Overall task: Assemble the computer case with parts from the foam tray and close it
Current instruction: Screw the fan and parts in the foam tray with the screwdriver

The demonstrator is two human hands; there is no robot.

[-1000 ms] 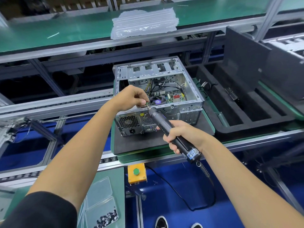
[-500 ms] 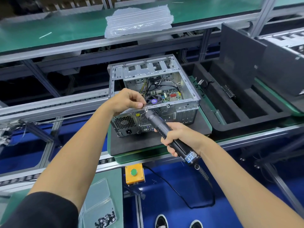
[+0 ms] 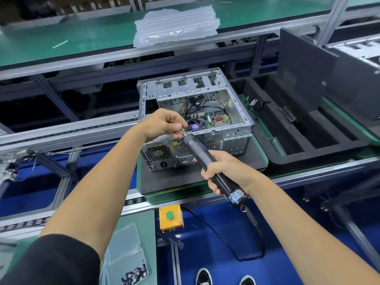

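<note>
My right hand (image 3: 223, 170) grips black cylindrical electric screwdriver (image 3: 207, 161), label unreadable; left hand (image 3: 164, 125) fingers pinch small screw at its tip, above open grey perforated-metal computer case (image 3: 195, 118) on black mat.

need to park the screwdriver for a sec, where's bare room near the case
Bare patch: the black mat in front of the computer case, right of the right hand. The foam tray slots look mostly empty. Crowded where the left hand meets the screwdriver tip.

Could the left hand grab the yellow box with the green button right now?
Probably not right away: the left hand is pinching something small at the screwdriver tip. Nothing blocks the yellow box itself.
</note>
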